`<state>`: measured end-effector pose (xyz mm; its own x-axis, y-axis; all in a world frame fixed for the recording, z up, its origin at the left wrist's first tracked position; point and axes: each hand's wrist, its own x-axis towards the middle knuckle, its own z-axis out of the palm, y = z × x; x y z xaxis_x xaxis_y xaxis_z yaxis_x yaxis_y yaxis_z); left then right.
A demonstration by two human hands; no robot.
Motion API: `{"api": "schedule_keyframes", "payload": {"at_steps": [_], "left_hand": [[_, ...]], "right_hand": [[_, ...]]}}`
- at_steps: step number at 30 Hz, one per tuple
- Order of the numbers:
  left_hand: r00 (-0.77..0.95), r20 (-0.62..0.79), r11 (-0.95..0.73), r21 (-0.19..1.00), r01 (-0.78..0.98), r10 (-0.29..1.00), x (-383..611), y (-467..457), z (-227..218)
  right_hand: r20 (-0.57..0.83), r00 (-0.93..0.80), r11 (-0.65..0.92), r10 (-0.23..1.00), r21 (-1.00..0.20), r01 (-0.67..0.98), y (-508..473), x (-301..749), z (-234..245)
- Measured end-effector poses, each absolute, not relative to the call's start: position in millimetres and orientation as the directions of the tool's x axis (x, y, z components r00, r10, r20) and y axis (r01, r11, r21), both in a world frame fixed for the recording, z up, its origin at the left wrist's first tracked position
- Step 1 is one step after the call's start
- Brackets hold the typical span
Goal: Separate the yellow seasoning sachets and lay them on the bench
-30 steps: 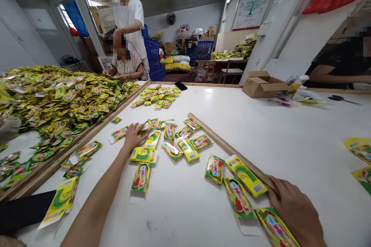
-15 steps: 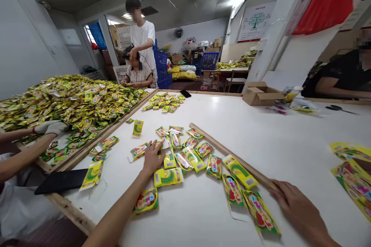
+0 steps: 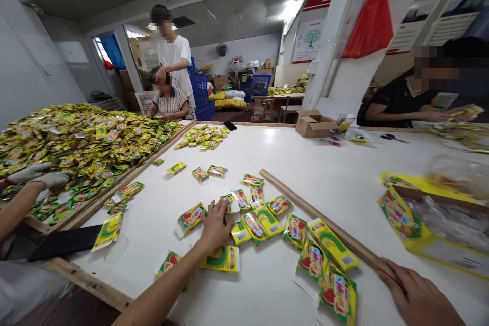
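Note:
My left hand [image 3: 216,224] lies with fingers spread on small yellow-green candy boxes [image 3: 255,226], touching those at the left of a loose cluster. My right hand [image 3: 422,293] is closed round the near end of a long wooden strip [image 3: 321,219], which lies slantwise along the right side of the cluster. Some boxes show a printed front with colourful letters and a red fruit, others a barcode; a few have open flaps. Nearest the strip's lower part is a yellow box [image 3: 334,244]. Two boxes, including a small box [image 3: 217,170], lie apart beyond my left hand.
A big heap of packets [image 3: 84,137] fills the left, behind a wooden rail, where a co-worker's gloved hands [image 3: 49,178] reach in. An open display box [image 3: 431,229] stands right. A carton [image 3: 315,123], scissors [image 3: 393,138] and a phone [image 3: 229,126] lie farther back.
The view has turned right. My left hand and the box cluster have shifted right across the table, leaving two boxes behind; the strip has moved right too. A standing box now lies flat.

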<state>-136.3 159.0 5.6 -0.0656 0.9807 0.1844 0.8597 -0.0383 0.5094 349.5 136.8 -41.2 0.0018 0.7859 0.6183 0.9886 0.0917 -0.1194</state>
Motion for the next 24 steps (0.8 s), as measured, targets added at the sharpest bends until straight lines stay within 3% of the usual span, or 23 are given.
{"api": "schedule_keyframes", "payload": {"at_steps": [4,12,18,24], "left_hand": [[-0.074,0.118,0.009,0.478,0.878,0.990,-143,155,18],[-0.099,0.192,0.017,0.386,0.922,0.976,-156,137,12],[0.017,0.364,-0.189,0.442,0.877,0.931,-170,118,17],[0.105,0.442,-0.342,0.500,0.796,0.891,-152,95,45]], "right_hand": [[0.631,-0.054,0.160,0.774,-0.112,0.981,134,348,-41],[0.619,-0.051,0.155,0.784,-0.116,0.981,133,347,-42],[0.635,-0.062,0.135,0.770,-0.066,0.989,131,346,-45],[0.648,-0.073,0.133,0.758,-0.045,0.990,129,343,-43]]}}
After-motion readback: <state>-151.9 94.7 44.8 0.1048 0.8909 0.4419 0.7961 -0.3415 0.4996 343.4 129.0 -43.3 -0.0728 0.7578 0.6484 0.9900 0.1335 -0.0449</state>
